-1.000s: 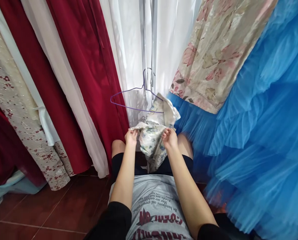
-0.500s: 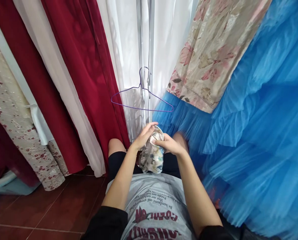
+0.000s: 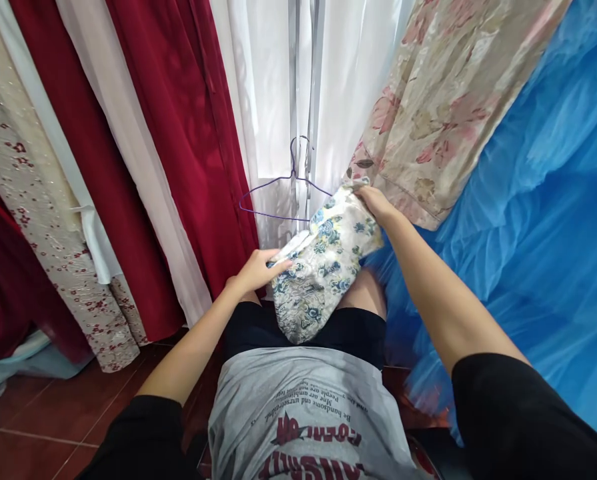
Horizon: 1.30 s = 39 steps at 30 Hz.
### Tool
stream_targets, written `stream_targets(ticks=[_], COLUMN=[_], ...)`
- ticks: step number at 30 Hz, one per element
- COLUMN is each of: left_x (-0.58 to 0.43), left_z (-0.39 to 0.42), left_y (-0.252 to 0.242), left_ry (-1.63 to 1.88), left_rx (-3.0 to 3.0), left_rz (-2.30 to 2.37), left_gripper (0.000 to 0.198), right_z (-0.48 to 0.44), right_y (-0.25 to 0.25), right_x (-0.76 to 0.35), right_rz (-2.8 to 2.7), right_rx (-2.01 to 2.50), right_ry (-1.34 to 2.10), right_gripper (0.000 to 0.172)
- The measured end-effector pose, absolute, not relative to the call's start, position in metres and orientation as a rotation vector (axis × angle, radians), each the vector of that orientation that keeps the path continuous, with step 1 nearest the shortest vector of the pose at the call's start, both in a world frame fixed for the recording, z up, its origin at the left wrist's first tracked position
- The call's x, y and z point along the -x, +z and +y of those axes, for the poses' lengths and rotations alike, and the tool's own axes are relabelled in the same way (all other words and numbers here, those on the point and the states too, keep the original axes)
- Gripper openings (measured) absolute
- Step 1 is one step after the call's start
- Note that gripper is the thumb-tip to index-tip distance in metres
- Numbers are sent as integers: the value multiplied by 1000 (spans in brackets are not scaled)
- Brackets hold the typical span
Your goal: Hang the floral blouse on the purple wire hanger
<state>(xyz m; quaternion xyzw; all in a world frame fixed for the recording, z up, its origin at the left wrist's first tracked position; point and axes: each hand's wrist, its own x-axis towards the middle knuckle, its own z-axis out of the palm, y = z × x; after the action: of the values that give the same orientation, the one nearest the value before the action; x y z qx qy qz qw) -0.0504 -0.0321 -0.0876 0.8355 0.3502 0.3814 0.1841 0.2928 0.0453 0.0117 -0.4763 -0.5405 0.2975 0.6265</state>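
A white cloth (image 3: pixel 323 267) printed with blue flowers and green leaves spreads between my hands, above my lap. I cannot make out what kind of garment it is. My left hand (image 3: pixel 261 272) pinches its left edge between thumb and fingers. At its upper right corner, my right hand (image 3: pixel 374 201) grips the edge, with the fingertips partly hidden by the fabric. The lower part sags toward my black shorts (image 3: pixel 258 328). Just behind the cloth, a purple wire hanger (image 3: pixel 278 215) hangs with no garment on it; the cloth covers its right end.
Dark red drapes (image 3: pixel 178 133) and pale fabrics hang at the left, and a white curtain (image 3: pixel 268 100) behind the hanger. To the right hang a beige floral fabric (image 3: pixel 438 113) and blue tulle (image 3: pixel 543 253). Red floor tiles (image 3: pixel 63 413) show at lower left.
The cloth was bunched between close hands; now it is spread out. My right hand has moved up and to the right, my left hand slightly to the left.
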Motion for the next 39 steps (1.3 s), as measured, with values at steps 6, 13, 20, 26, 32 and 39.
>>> stream_targets(ticks=[6, 13, 20, 26, 32, 39], left_x=[96, 163, 122, 107, 88, 93], left_z=[-2, 53, 121, 101, 72, 87], left_y=[-58, -35, 32, 42, 61, 42], left_ry=[1287, 1398, 1619, 1818, 1602, 1905], left_rx=[-2197, -1986, -2116, -2043, -2439, -2042], left_rz=[1208, 1482, 1205, 1556, 1301, 1370], left_gripper=[40, 15, 20, 32, 34, 54], right_z=[57, 47, 40, 19, 27, -26], right_y=[21, 35, 28, -30, -1, 47], right_x=[-256, -276, -266, -281, -276, -235], right_rz=[-1328, -1452, -1281, -1206, -1036, -1427], right_rx=[906, 863, 891, 927, 764, 659], right_ry=[1152, 1239, 1336, 912, 719, 955], right_gripper=[4, 17, 14, 30, 35, 43])
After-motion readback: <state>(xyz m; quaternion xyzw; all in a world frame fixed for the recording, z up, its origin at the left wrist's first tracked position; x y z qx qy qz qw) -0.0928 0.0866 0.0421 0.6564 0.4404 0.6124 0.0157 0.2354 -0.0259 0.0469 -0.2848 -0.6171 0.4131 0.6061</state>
